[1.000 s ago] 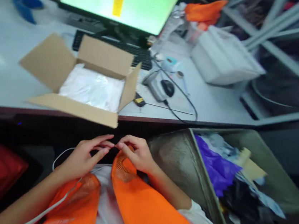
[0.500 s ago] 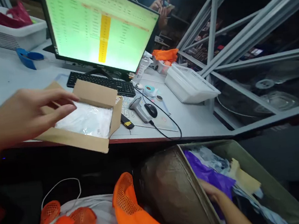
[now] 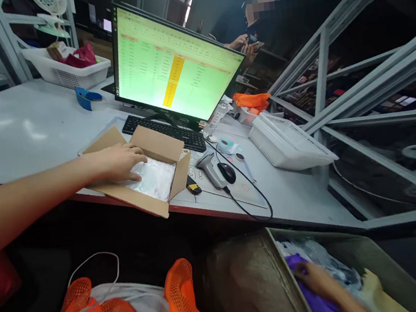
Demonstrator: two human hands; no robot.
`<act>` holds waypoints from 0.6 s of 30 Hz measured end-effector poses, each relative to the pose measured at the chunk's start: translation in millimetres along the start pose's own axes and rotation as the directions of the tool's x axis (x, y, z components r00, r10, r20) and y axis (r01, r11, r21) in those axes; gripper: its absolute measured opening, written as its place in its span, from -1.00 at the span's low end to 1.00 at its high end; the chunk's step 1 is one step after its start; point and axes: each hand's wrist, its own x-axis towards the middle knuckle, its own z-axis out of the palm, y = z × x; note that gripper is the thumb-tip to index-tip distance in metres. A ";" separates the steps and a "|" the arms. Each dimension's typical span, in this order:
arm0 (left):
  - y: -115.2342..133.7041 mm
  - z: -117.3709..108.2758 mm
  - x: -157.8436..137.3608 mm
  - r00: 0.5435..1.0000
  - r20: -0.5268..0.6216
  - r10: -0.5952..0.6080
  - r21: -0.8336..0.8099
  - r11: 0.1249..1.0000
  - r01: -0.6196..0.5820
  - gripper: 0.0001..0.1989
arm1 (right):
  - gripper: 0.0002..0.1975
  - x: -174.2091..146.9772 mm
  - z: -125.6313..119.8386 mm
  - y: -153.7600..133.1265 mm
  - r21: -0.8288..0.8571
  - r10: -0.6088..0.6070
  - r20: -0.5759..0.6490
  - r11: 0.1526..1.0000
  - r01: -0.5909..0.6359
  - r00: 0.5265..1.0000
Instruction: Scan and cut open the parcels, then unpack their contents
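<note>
loosely, left hand flat, grip released on plastic bag in cardboard box, right hand open on purple bag

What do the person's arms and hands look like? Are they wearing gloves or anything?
No gloves. Both hands are bare: the left hand and the right hand. The left forearm shows no sleeve, watch or bracelet. On the body is an orange vest with mesh edges over a white shirt, and a thin white cable loops across it.
</note>
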 end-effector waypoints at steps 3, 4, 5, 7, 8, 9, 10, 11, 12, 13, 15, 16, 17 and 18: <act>2.2 1.8 4.5 0.997 0.073 0.006 -0.065 0.998 -0.002 -0.27 | -0.68 23.5 -44.6 -52.8 -0.025 -0.119 -0.126 0.993 0.116 0.985; 1.9 3.6 6.1 0.997 0.079 -0.003 -0.082 0.997 0.010 -0.24 | -0.65 26.0 -55.6 -84.4 0.012 -0.216 -0.207 0.975 0.224 0.954; 1.2 5.8 7.6 0.998 0.069 -0.012 -0.094 0.995 0.018 -0.23 | -0.64 25.6 -62.7 -121.2 0.061 -0.327 -0.254 0.934 0.352 0.910; -0.9 10.9 10.7 0.999 0.025 -0.021 -0.094 0.995 0.023 -0.23 | -0.69 20.1 -62.9 -201.7 0.150 -0.592 -0.276 0.751 0.643 0.757; -2.0 13.4 12.1 1.000 0.010 -0.021 -0.085 0.996 0.022 -0.26 | -0.71 17.4 -55.8 -240.7 0.188 -0.703 -0.274 0.630 0.753 0.656; -2.8 15.6 13.2 1.000 0.010 -0.021 -0.079 0.997 0.022 -0.32 | -0.70 16.2 -44.7 -276.1 0.226 -0.789 -0.264 0.509 0.831 0.555; -3.3 17.4 13.9 1.000 0.018 -0.019 -0.080 0.997 0.021 -0.39 | -0.68 17.1 -30.7 -306.7 0.254 -0.852 -0.241 0.406 0.878 0.464; -3.3 18.7 13.8 1.000 0.025 -0.014 -0.092 0.996 0.016 -0.45 | -0.65 20.2 -15.2 -331.6 0.275 -0.890 -0.219 0.337 0.900 0.401; -2.7 19.2 12.7 1.000 0.019 -0.002 -0.115 0.993 0.004 -0.51 | -0.62 25.1 0.4 -350.9 0.294 -0.909 -0.200 0.301 0.907 0.367; -1.5 19.0 10.5 1.000 -0.010 0.013 -0.152 0.988 -0.014 -0.56 | -0.60 31.3 14.7 -364.8 0.316 -0.917 -0.183 0.286 0.905 0.354; 2.4 16.9 2.5 0.988 -0.151 0.030 -0.246 0.967 -0.067 -0.60 | -0.55 44.5 36.1 -379.1 0.377 -0.911 -0.180 0.284 0.882 0.370; 4.8 15.2 -3.2 0.969 -0.245 0.025 -0.293 0.951 -0.099 -0.61 | -0.52 50.2 42.5 -380.8 0.416 -0.901 -0.195 0.281 0.865 0.387; 7.4 13.4 -9.6 0.942 -0.337 0.008 -0.336 0.933 -0.128 -0.61 | -0.48 54.9 46.5 -379.7 0.454 -0.888 -0.221 0.273 0.848 0.404; 9.8 11.8 -16.4 0.906 -0.423 -0.025 -0.376 0.915 -0.150 -0.61 | -0.44 58.4 48.5 -376.3 0.488 -0.868 -0.259 0.260 0.833 0.423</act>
